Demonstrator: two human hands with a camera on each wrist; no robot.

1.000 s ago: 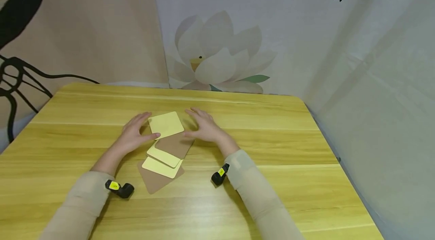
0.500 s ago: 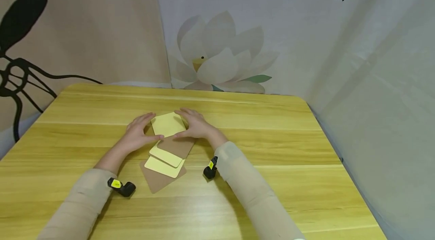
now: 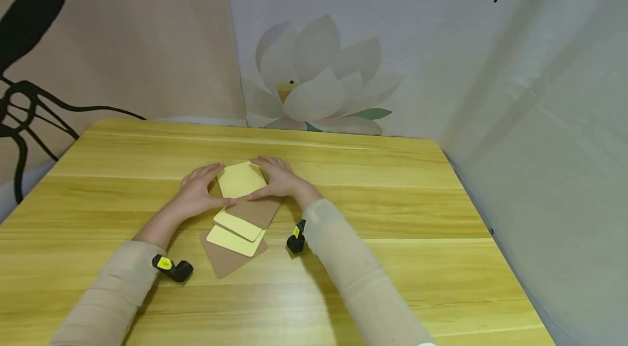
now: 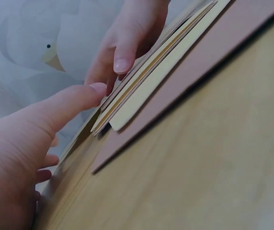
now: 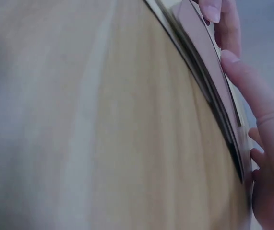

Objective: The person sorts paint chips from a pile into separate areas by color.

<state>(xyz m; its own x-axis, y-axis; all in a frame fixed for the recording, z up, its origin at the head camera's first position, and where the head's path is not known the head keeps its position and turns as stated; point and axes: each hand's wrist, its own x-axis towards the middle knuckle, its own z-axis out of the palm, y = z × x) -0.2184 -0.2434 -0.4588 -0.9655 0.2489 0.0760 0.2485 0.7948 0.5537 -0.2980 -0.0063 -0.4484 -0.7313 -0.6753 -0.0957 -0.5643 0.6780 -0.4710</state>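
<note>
Several flat cards with rounded corners lie fanned and overlapping in the head view. A yellow card [image 3: 240,180] is farthest from the person. Nearer come a brown card [image 3: 255,212], a yellow card [image 3: 237,225], another yellow card [image 3: 233,241] and a brown card [image 3: 227,263]. My left hand [image 3: 197,193] frames the farthest card's left side, fingertips at its far corner, thumb by its near edge. Opposite it, my right hand [image 3: 281,178] spans the card's right side, thumb over the near edge. Both hands' fingers look fairly straight. The card's right edge is partly hidden.
The cards rest on a wood-grain table [image 3: 392,259]. Behind it hangs a curtain [image 3: 432,62] printed with a lotus and black characters. Each sleeve carries a small black camera; the left camera [image 3: 173,268] sits right of its cuff.
My right hand has moved left, closing in on the farthest yellow card. My left hand has barely shifted, its thumb now just off the card's near edge. The other cards keep their places.
</note>
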